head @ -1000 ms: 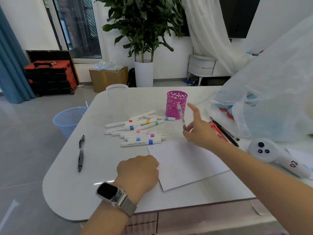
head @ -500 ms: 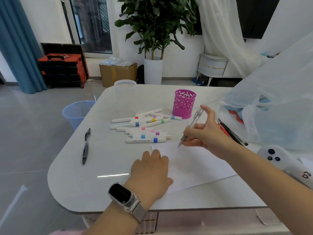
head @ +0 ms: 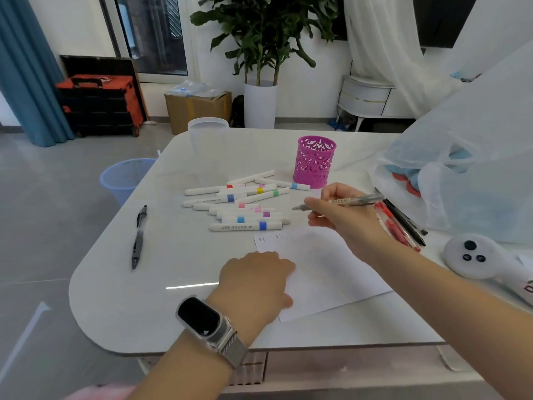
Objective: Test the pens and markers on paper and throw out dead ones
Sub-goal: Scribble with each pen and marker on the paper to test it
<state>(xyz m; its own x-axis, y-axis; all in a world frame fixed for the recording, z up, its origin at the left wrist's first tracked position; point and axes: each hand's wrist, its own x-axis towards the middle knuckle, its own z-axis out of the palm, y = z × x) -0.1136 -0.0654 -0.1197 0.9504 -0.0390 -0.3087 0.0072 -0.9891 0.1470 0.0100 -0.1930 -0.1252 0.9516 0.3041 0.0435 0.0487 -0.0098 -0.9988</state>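
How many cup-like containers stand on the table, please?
2: a pink pen holder behind the markers, and a translucent cup near the table's far left edge. The white bag may hide others.

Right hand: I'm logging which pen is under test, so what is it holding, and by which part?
The right hand holds a clear pen, pinched on its front barrel just behind the tip, which points left.

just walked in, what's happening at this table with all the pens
A person is testing pens on paper. The right hand holds a clear pen just above the sheet of paper, while the left hand rests on the sheet's near corner. White markers lie beside a pink pen cup. A few scribbles mark the sheet.
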